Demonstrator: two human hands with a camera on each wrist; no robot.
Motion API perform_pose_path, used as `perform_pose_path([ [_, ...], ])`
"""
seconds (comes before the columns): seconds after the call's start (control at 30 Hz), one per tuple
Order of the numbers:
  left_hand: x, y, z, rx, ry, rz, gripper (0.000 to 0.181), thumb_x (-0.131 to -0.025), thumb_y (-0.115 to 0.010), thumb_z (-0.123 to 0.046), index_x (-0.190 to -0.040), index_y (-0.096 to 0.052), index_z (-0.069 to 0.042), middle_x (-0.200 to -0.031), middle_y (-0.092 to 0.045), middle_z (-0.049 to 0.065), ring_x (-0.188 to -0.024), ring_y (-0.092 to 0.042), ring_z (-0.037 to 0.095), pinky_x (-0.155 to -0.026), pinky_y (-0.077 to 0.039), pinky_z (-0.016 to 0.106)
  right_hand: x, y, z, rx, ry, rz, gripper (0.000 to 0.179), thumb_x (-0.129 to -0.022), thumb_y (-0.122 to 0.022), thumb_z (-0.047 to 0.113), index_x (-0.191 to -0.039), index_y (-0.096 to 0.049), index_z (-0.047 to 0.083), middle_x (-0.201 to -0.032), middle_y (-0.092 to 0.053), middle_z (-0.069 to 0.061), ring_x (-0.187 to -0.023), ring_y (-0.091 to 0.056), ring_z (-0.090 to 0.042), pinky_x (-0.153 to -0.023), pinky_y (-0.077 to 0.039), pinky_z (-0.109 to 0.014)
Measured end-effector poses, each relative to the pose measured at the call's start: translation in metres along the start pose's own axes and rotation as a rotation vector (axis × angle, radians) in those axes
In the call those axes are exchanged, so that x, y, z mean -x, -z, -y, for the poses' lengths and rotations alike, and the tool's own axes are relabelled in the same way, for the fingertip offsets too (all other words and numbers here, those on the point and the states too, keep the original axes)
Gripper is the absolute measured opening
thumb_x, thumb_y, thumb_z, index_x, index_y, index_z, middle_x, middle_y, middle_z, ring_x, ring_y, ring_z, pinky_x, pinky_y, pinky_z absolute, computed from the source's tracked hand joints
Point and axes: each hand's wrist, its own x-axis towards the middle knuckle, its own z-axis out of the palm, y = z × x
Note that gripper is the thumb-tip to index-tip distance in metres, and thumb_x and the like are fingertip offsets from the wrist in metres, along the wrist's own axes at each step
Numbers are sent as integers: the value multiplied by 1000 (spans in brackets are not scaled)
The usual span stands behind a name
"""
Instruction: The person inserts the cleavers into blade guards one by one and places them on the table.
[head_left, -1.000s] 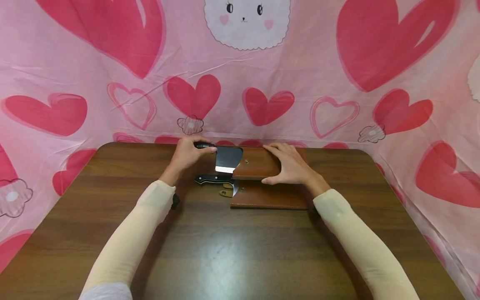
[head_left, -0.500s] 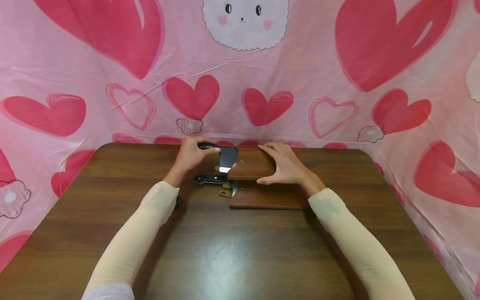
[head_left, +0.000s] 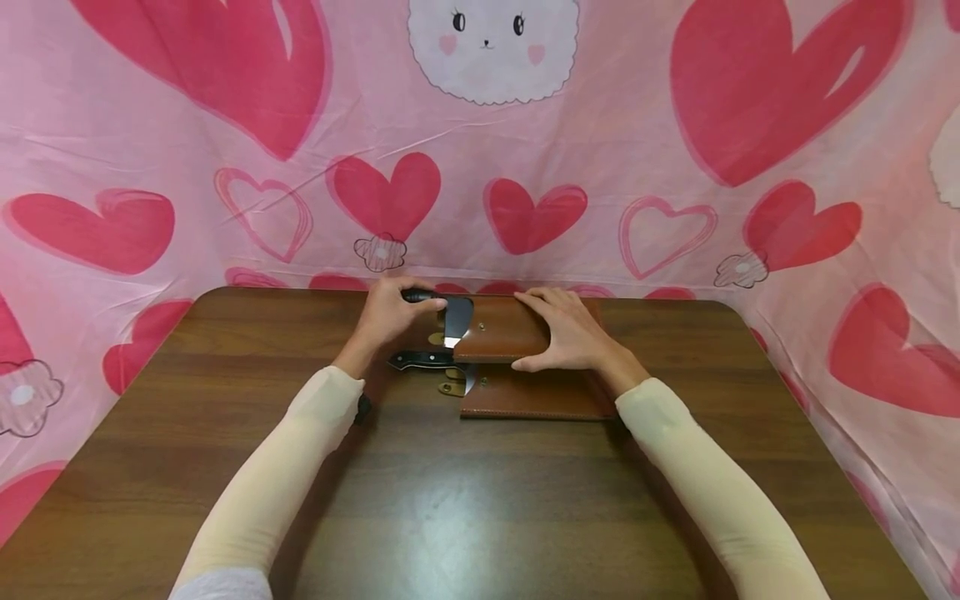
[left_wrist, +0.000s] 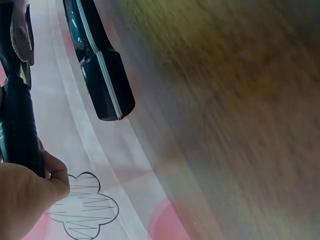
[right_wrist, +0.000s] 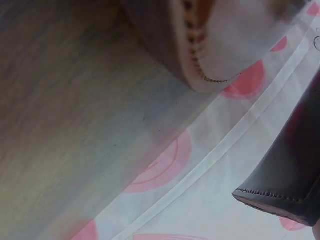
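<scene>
In the head view my left hand (head_left: 386, 312) grips the black handle of a cleaver, and its dark blade (head_left: 459, 317) lies mostly inside a brown leather sheath (head_left: 506, 325). My right hand (head_left: 573, 333) holds that sheath across its width, thumb at the near edge and fingers at the far edge. The left wrist view shows the fingers wrapped on the cleaver's handle (left_wrist: 20, 125). Just nearer lies a second brown leather sheath (head_left: 536, 400), with a black riveted knife handle (head_left: 422, 359) sticking out of its left end. The sheath in my right hand (right_wrist: 285, 170) shows its stitched end in the right wrist view.
Both sheaths are at the far side of a brown wooden table (head_left: 435, 500). A snap strap (head_left: 452, 388) juts left from the nearer sheath. Behind the table's far edge hangs a pink cloth (head_left: 465, 133) with hearts.
My left hand has moved right, and the cleaver blade has slid deeper into the sheath. The right hand and its sheath shifted slightly left. The nearer sheath stayed put.
</scene>
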Motion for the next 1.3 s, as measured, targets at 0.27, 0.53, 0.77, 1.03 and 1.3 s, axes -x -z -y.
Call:
perform_pose_path([
  [0.27, 0, -5, 1, -4, -9, -10, 33, -82, -88, -23, -106, -78, -3, -104, -74, 11, -81, -59, 20, -66, -48, 28, -1, -2, 1, 9, 12, -11, 108, -67, -81, 67, -154, -44, 13, -147, -46, -10, -135, -38, -32, -112, -27, -56],
  [0.53, 0, -12, -2, 6, 5, -7, 29, -82, -87, -25, -103, -79, -6, -101, -73, 9, -84, -60, 22, -70, -50, 33, 0, -2, 2, 27, 29, -21, 108, -67, -80, 68, -152, -45, 11, -145, -48, -11, -133, -39, -32, -111, -27, -55],
  [0.77, 0, -16, -6, 19, -18, -1, 28, -82, -88, -26, -101, -79, -7, -98, -73, 7, -80, -61, 21, -67, -49, 32, 1, -3, 0, 39, 40, -29, 108, -67, -80, 68, -152, -46, 11, -144, -48, -11, -132, -40, -32, -110, -28, -54],
  [1.03, -1, -19, -6, 9, -62, -7, 26, -81, -88, -23, -98, -79, -6, -95, -73, 8, -80, -60, 21, -67, -49, 32, 4, -4, -2, 40, 47, -43, 108, -66, -82, 67, -151, -47, 10, -143, -49, -11, -130, -40, -32, -108, -30, -53],
  [1.3, 0, -24, -7, -14, -78, -16, 26, -81, -89, -24, -97, -80, -5, -94, -74, 8, -81, -61, 21, -67, -49, 31, 5, -5, -3, 38, 83, -62, 106, -65, -83, 66, -149, -50, 9, -141, -50, -12, -127, -42, -32, -105, -32, -53],
])
